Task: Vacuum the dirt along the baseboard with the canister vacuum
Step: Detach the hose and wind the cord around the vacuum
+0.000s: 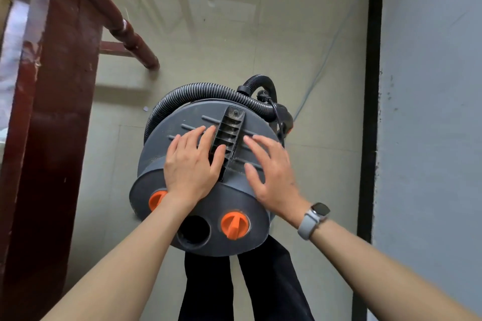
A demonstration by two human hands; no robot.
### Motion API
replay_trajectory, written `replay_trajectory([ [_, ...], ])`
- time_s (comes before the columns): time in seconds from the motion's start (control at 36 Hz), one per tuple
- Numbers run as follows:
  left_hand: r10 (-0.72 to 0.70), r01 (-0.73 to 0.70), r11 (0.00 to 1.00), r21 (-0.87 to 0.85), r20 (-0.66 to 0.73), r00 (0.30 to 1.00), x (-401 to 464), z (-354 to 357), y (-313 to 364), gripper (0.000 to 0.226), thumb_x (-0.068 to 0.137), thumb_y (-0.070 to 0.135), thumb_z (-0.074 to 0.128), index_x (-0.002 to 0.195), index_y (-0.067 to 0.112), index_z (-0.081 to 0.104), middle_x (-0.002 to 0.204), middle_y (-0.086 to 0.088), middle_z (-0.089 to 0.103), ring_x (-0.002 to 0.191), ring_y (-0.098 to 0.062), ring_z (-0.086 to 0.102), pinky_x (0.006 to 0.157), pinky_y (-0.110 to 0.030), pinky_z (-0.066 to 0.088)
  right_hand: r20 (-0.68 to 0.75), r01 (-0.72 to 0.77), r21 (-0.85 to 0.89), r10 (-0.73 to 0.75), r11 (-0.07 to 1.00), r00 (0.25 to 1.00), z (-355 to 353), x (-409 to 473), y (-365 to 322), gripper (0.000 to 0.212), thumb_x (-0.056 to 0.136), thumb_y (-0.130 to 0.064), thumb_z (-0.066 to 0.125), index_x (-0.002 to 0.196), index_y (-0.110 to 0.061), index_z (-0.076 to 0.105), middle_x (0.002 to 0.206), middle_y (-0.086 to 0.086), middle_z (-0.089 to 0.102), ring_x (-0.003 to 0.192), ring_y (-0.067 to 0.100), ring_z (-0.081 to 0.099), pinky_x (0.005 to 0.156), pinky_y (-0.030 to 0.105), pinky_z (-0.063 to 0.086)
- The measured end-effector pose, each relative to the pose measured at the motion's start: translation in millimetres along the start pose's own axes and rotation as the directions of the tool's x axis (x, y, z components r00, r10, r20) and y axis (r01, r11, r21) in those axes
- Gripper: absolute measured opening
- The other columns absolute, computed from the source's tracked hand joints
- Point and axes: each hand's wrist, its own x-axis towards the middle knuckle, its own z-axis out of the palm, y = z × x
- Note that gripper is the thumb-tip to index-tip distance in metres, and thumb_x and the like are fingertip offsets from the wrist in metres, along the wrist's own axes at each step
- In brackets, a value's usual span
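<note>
On the floor beside the black baseboard (370,112), canister vacuum (203,180) stands directly under both hands. Left hand (191,161) lies on the lid left of the ribbed carry handle (228,135), fingertips touching the handle's edge, fingers nearly straight, nothing gripped. Right hand (271,172) spread open, just right of handle; contact with lid unclear. Black hose (198,92) loops behind.

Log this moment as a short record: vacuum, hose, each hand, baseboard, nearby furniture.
vacuum: grey canister vacuum with orange knobs, standing on the floor
hose: black ribbed hose looped over the back of the lid
left hand: flat on the lid, thumb against the carry handle
right hand: fingers spread, at the lid, not gripping
baseboard: black strip right of the vacuum
furniture: dark red wooden frame on the left
</note>
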Motion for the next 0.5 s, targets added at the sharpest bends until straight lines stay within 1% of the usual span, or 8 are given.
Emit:
replay_trajectory([
  [0.06, 0.082, -0.083, 0.997, -0.008, -0.034, 0.996, -4, -1, -4, 0.052, 0.092, 0.043, 0.040, 0.127, 0.011, 0.061, 0.126, -0.010, 0.063, 0.117, -0.028, 0.058, 0.110, -0.053, 0.032, 0.046, 0.067, -0.048, -0.065, 0.997, 0.997, 8, -27, -15, 0.053, 0.090, -0.032, 0.050, 0.141, -0.020, 0.041, 0.139, 0.011, 0.046, 0.132, 0.026, 0.040, 0.107, 0.059, 0.035],
  [0.14, 0.158, -0.161, 0.987, -0.014, -0.115, 0.981, -22, -9, -14, 0.047, 0.091, 0.035, 0.046, 0.129, 0.010, 0.057, 0.131, -0.010, 0.058, 0.126, -0.027, 0.050, 0.113, -0.060, 0.021, 0.098, 0.138, -0.107, -0.127, 0.985, 0.987, 12, -38, -23, 0.054, 0.091, -0.032, 0.048, 0.142, -0.023, 0.036, 0.147, 0.009, 0.036, 0.139, 0.028, 0.032, 0.111, 0.060, 0.028],
  [0.19, 0.108, -0.112, 0.994, -0.016, -0.158, 0.982, -41, -15, -23, 0.047, 0.090, 0.032, 0.047, 0.132, 0.012, 0.052, 0.137, -0.012, 0.053, 0.133, -0.027, 0.043, 0.112, -0.063, 0.016, 0.090, 0.162, -0.188, -0.147, 0.969, 0.985, 11, -25, -23, 0.052, 0.092, -0.030, 0.045, 0.142, -0.021, 0.035, 0.147, 0.010, 0.036, 0.139, 0.029, 0.031, 0.108, 0.062, 0.032],
  [0.28, -0.076, 0.068, 0.994, -0.083, -0.096, 0.992, -69, -20, -36, 0.059, 0.085, 0.042, 0.047, 0.140, 0.019, 0.044, 0.151, -0.013, 0.036, 0.143, -0.031, 0.026, 0.111, -0.065, 0.009, 0.159, 0.279, -0.359, -0.236, 0.891, 0.959, 4, 10, -21, 0.052, 0.090, -0.033, 0.043, 0.141, -0.020, 0.037, 0.145, 0.015, 0.044, 0.137, 0.033, 0.038, 0.104, 0.064, 0.036],
  [0.33, -0.209, 0.207, 0.971, -0.120, 0.003, 0.978, -82, -19, -41, 0.072, 0.081, 0.056, 0.044, 0.147, 0.027, 0.035, 0.159, -0.013, 0.018, 0.147, -0.035, 0.010, 0.111, -0.067, 0.005, 0.347, 0.502, -0.430, -0.376, 0.751, 0.859, 0, 33, -19, 0.053, 0.088, -0.039, 0.042, 0.139, -0.023, 0.046, 0.141, 0.014, 0.051, 0.134, 0.034, 0.045, 0.105, 0.064, 0.034],
  [0.39, -0.282, 0.296, 0.946, -0.131, 0.119, 0.952, -90, -15, -42, 0.086, 0.076, 0.069, 0.041, 0.152, 0.035, 0.020, 0.163, -0.008, -0.002, 0.148, -0.033, -0.008, 0.112, -0.066, 0.002, 0.537, 0.698, -0.408, -0.464, 0.589, 0.705, -3, 53, -17, 0.050, 0.089, -0.043, 0.041, 0.134, -0.025, 0.056, 0.133, 0.012, 0.059, 0.129, 0.033, 0.051, 0.104, 0.065, 0.035],
  [0.44, -0.287, 0.316, 0.936, -0.157, 0.183, 0.940, -92, -10, -40, 0.095, 0.076, 0.072, 0.052, 0.153, 0.038, 0.007, 0.162, -0.002, -0.016, 0.147, -0.029, -0.020, 0.114, -0.064, -0.001, 0.655, 0.803, -0.360, -0.484, 0.475, 0.580, -9, 68, -15, 0.052, 0.087, -0.047, 0.047, 0.133, -0.026, 0.058, 0.126, 0.013, 0.062, 0.125, 0.036, 0.054, 0.102, 0.066, 0.036],
  [0.5, -0.280, 0.315, 0.931, -0.184, 0.191, 0.941, -91, -5, -39, 0.100, 0.077, 0.066, 0.063, 0.153, 0.039, 0.004, 0.160, -0.001, -0.021, 0.145, -0.029, -0.025, 0.113, -0.064, -0.005, 0.721, 0.848, -0.332, -0.469, 0.412, 0.510, -14, 81, -19, 0.058, 0.081, -0.052, 0.051, 0.134, -0.028, 0.056, 0.121, 0.013, 0.062, 0.122, 0.037, 0.055, 0.101, 0.064, 0.035],
])
